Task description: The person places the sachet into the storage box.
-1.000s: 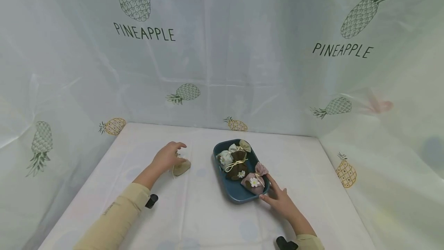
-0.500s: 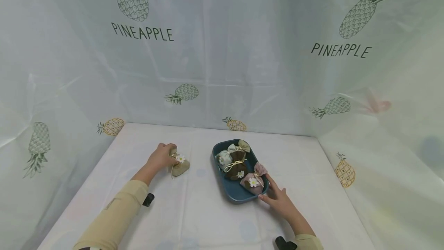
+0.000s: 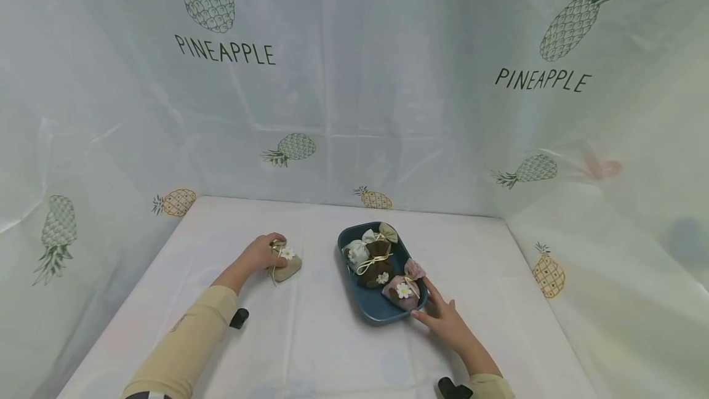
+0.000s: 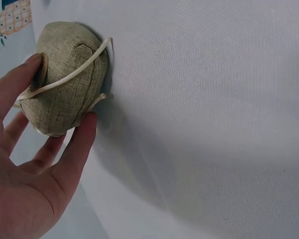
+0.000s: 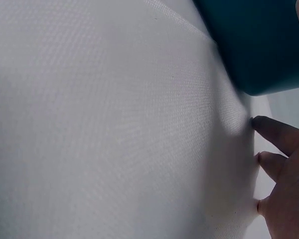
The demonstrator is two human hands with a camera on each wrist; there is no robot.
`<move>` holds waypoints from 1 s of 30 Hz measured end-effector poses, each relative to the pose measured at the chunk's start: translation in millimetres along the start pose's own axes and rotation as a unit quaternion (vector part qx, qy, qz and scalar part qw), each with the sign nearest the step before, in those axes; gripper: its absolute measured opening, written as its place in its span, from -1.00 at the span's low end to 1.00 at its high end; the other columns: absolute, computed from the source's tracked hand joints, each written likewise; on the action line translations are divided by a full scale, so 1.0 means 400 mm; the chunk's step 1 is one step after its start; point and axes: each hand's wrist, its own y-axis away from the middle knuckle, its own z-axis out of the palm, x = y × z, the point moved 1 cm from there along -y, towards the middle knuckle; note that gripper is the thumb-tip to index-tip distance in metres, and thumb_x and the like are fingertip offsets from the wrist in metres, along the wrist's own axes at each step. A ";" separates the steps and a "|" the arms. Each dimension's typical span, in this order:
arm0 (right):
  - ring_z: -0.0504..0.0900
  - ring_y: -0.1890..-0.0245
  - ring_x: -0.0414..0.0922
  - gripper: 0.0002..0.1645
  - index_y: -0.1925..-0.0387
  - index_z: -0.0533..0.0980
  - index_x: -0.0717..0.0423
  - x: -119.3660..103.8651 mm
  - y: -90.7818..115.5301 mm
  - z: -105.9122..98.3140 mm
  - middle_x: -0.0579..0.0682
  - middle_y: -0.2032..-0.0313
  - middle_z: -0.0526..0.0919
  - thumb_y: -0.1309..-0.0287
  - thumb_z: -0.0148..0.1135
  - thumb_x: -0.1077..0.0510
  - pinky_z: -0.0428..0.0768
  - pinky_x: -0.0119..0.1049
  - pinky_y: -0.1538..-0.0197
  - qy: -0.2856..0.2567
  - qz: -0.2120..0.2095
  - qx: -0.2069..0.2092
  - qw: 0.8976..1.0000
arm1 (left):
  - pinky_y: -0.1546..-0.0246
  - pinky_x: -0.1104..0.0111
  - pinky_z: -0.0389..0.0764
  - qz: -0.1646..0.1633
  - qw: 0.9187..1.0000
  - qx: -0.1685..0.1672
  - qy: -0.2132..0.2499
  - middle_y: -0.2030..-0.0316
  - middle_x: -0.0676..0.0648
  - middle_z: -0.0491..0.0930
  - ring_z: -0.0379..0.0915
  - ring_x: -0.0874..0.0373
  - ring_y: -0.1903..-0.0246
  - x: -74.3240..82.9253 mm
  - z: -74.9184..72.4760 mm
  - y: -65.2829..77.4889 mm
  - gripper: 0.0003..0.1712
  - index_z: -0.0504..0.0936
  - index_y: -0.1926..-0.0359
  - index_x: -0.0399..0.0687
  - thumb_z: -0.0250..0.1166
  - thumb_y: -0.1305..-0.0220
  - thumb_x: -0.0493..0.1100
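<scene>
In the head view, my left hand (image 3: 263, 254) is at a beige linen drawstring pouch (image 3: 287, 268) with a white flower, on the left of the table. The left wrist view shows thumb and fingers pinching the pouch (image 4: 65, 74) by its gathered end, its pale cord trailing. My right hand (image 3: 445, 322) touches the near right corner of a blue tray (image 3: 376, 313), its fingers spread and fairly straight. In the right wrist view several fingertips (image 5: 261, 122) rest on the table beside the tray (image 5: 259, 50). A pink pouch (image 3: 403, 291) lies in the tray close to this hand.
The tray also holds a brown pouch (image 3: 376, 273), a pale pouch (image 3: 357, 252) and a beige one (image 3: 388, 233) partly hidden behind them. A white cloth covers the table (image 3: 327, 356). Pineapple-print sheeting (image 3: 410, 109) stands at the back and sides.
My left hand has lowered and drawn slightly left onto the pouch's gathered end, taking hold of it; its white flower now shows. The right hand and the tray stay in place.
</scene>
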 end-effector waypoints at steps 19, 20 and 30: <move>0.20 -0.34 0.32 0.04 -0.52 0.00 -0.04 0.000 -0.001 0.002 0.34 -0.32 0.30 -0.18 0.30 -0.19 -0.36 0.38 -0.30 0.000 -0.001 0.003 1.000 | -0.07 -0.04 0.43 0.052 0.998 0.025 -0.030 0.01 -0.21 0.46 0.42 -0.11 0.02 0.053 0.020 0.010 -0.36 0.60 -0.08 -0.08 0.60 0.11 -0.21; 0.20 -0.34 0.32 0.04 -0.52 0.00 -0.04 0.000 -0.001 0.002 0.34 -0.32 0.30 -0.18 0.29 -0.19 -0.36 0.38 -0.30 -0.001 -0.001 0.003 1.000 | -0.07 -0.03 0.43 0.059 0.997 0.027 -0.033 0.02 -0.20 0.47 0.42 -0.10 0.03 0.061 0.021 0.012 -0.36 0.60 -0.07 -0.08 0.60 0.11 -0.21; 0.20 -0.34 0.31 0.05 -0.53 -0.02 -0.06 0.002 -0.003 0.002 0.34 -0.32 0.29 -0.18 0.29 -0.20 -0.38 0.35 -0.31 0.006 0.006 0.002 1.000 | -0.03 0.04 0.45 0.104 0.994 0.038 -0.027 0.00 -0.10 0.46 0.42 0.00 0.06 0.155 0.033 0.023 -0.37 0.63 -0.03 0.06 0.62 0.15 -0.20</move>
